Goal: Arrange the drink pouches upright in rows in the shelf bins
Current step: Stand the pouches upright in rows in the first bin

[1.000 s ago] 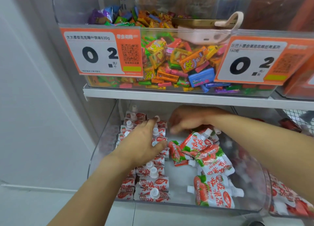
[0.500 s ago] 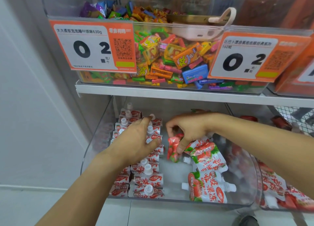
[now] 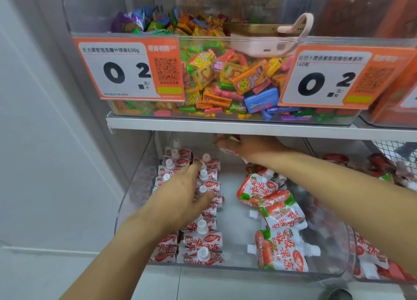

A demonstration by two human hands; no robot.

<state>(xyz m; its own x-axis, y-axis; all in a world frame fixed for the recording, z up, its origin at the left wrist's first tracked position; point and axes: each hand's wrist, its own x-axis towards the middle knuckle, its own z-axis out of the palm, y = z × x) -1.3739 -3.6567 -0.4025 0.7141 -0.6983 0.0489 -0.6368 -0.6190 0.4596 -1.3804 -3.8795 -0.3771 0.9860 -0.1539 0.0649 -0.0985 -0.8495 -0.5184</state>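
Note:
A clear shelf bin [image 3: 133, 195] on the lower shelf holds red-and-white strawberry drink pouches. Two rows of upright pouches [image 3: 204, 238] with white caps fill its left side. My left hand [image 3: 180, 195] rests flat on these rows, fingers straight. Several loose pouches [image 3: 279, 211] lie flat on the bin's right side. My right hand [image 3: 246, 149] is deep at the back of the bin, just under the shelf edge, gripping one pouch [image 3: 225, 151] that is mostly hidden by the fingers.
The white shelf edge [image 3: 180, 124] runs right above my right hand. On it stands a candy bin [image 3: 225, 85] with orange price tags and a pink phone [image 3: 266, 42]. A second bin of pouches [image 3: 372, 263] sits at the right.
My right hand picked a pouch from the loose pile and carried it up and back toward the rear of the bin. My left hand stayed on the upright rows.

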